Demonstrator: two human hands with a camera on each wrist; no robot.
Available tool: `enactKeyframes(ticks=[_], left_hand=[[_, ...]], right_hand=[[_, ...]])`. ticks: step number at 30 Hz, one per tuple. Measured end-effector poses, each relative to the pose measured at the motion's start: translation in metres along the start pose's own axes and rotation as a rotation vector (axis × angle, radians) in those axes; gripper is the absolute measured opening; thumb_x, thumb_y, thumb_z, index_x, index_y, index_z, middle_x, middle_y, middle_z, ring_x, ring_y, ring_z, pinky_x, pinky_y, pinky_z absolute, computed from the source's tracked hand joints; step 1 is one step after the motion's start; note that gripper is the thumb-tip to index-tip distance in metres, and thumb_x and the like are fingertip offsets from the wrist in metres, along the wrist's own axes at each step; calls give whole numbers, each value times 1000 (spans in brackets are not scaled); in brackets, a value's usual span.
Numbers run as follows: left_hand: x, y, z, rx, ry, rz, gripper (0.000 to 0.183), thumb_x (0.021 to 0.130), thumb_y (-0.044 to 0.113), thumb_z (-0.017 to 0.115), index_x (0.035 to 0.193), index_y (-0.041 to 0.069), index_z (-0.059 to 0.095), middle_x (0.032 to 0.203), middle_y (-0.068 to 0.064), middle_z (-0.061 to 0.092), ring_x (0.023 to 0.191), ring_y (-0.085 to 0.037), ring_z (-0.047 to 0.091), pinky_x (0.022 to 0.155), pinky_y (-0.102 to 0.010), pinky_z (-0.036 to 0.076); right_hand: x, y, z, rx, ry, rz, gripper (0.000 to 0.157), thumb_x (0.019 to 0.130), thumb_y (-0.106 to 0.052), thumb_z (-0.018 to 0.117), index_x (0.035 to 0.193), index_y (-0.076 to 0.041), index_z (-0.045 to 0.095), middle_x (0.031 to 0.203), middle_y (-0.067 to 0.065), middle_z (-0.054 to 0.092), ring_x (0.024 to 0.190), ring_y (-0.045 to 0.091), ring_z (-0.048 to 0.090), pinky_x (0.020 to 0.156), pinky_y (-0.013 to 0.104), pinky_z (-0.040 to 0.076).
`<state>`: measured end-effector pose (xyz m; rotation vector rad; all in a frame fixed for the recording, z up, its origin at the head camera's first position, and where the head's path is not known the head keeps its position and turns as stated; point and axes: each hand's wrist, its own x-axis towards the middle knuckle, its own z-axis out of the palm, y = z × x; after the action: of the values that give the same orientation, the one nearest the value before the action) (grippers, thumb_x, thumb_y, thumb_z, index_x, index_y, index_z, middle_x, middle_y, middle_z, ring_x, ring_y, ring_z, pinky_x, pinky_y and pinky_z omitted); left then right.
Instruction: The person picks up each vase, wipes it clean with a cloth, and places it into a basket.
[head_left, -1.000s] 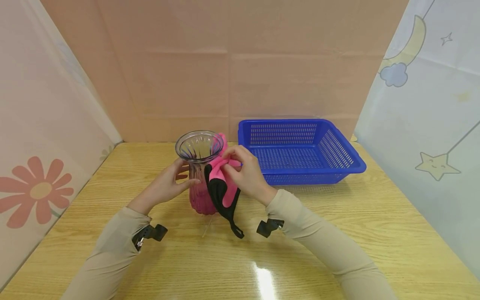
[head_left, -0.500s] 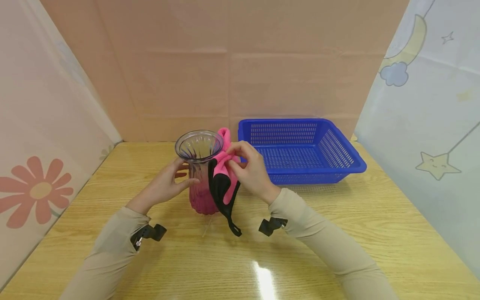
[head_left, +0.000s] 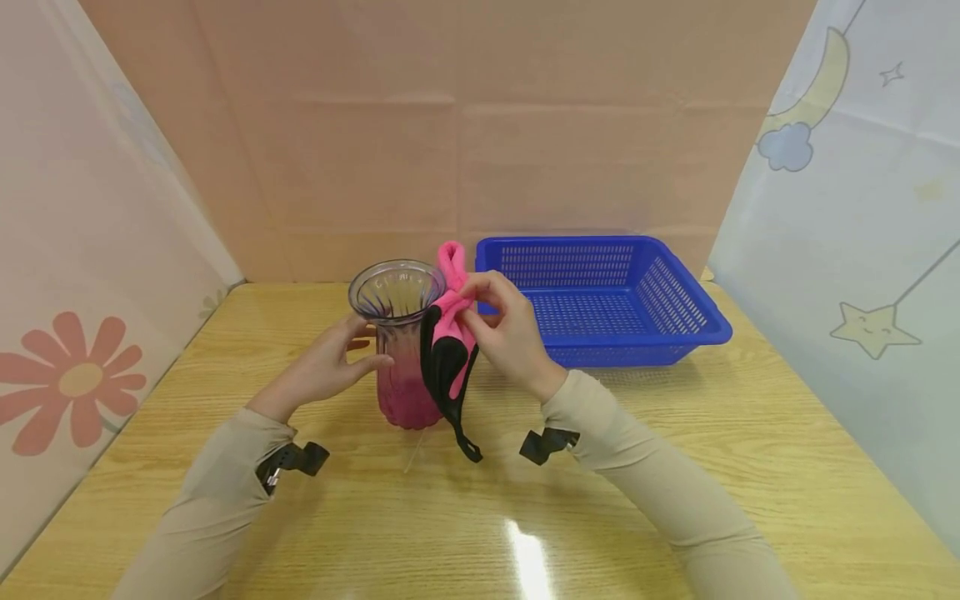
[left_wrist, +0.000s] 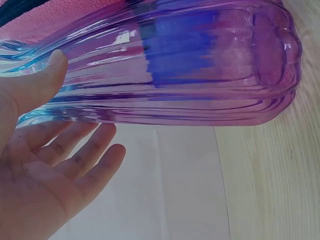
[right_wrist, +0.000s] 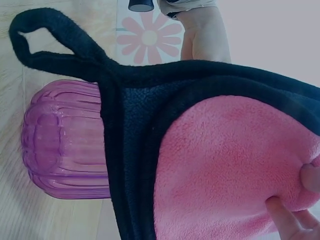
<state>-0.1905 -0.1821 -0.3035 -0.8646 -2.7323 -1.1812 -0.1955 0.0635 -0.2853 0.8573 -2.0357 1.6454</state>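
Observation:
A ribbed glass vase [head_left: 401, 387], clear purple at the flared rim and pink below, stands upright on the table. My left hand [head_left: 322, 367] holds it near the neck from the left, thumb in front and fingers behind; the left wrist view shows the thumb against the glass vase [left_wrist: 200, 105]. Beside the vase's right side hangs a pink and black hand towel [head_left: 448, 358] with a black hanging loop. My right hand [head_left: 510, 329] pinches its bunched upper part between thumb and fingers. In the right wrist view the towel [right_wrist: 215, 160] covers part of the vase.
A blue plastic basket [head_left: 615, 338] with slotted walls stands at the back right, behind my right hand. A thin pale strip [head_left: 414, 452] lies on the wooden table [head_left: 375, 525] in front of the vase. Fabric walls border the table at the back and sides.
My right hand has moved slightly up and to the right, drawing the towel away from the vase rim. A pink fold now stands up higher above the pinch. The left hand and vase stay nearly still.

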Motion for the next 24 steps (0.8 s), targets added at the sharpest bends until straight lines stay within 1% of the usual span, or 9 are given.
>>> enactKeyframes(ticks=[4, 7, 12, 17, 21, 24], left_hand=[[0, -2, -1, 1, -5, -11, 64, 87, 8, 63, 141, -1, 29, 135, -25, 45, 121, -44, 49, 101, -56, 43], [1, -2, -2, -12, -13, -16, 68, 87, 9, 64, 142, 1, 25, 134, -26, 46, 121, -44, 49, 100, -56, 43], [1, -2, -2, -37, -28, -23, 73, 87, 8, 64, 145, 4, 20, 137, -25, 44, 123, -43, 48, 100, -56, 43], [0, -3, -3, -52, -34, -27, 77, 87, 9, 64, 147, 8, 16, 139, -25, 43, 123, -43, 48, 100, -57, 43], [0, -3, -3, -75, -32, -42, 81, 86, 10, 66, 148, 12, 13, 141, -25, 42, 125, -45, 47, 102, -58, 41], [-1, -2, -2, -88, -22, -54, 83, 85, 12, 68, 147, 13, 13, 142, -25, 40, 125, -46, 45, 103, -59, 40]], right_hand=[[1, 1, -1, 8, -1, -3, 17, 81, 11, 60, 97, 5, 54, 117, 21, 57, 101, 32, 65, 70, 31, 60], [1, 2, -2, 8, -8, 0, 17, 82, 10, 60, 97, 5, 54, 118, 21, 57, 102, 32, 64, 71, 31, 60], [1, 3, -2, 11, -31, 6, 17, 83, 10, 59, 98, 5, 54, 119, 21, 56, 105, 32, 63, 72, 30, 60], [0, 4, 1, 20, -34, 9, 17, 82, 11, 59, 98, 6, 54, 119, 22, 55, 105, 33, 63, 72, 30, 60], [-1, 6, 2, 17, -36, 7, 17, 82, 11, 59, 97, 6, 53, 117, 22, 55, 104, 32, 63, 73, 29, 60], [-1, 6, 3, 16, -38, 6, 17, 82, 11, 59, 97, 6, 53, 117, 22, 55, 104, 33, 63, 73, 28, 60]])
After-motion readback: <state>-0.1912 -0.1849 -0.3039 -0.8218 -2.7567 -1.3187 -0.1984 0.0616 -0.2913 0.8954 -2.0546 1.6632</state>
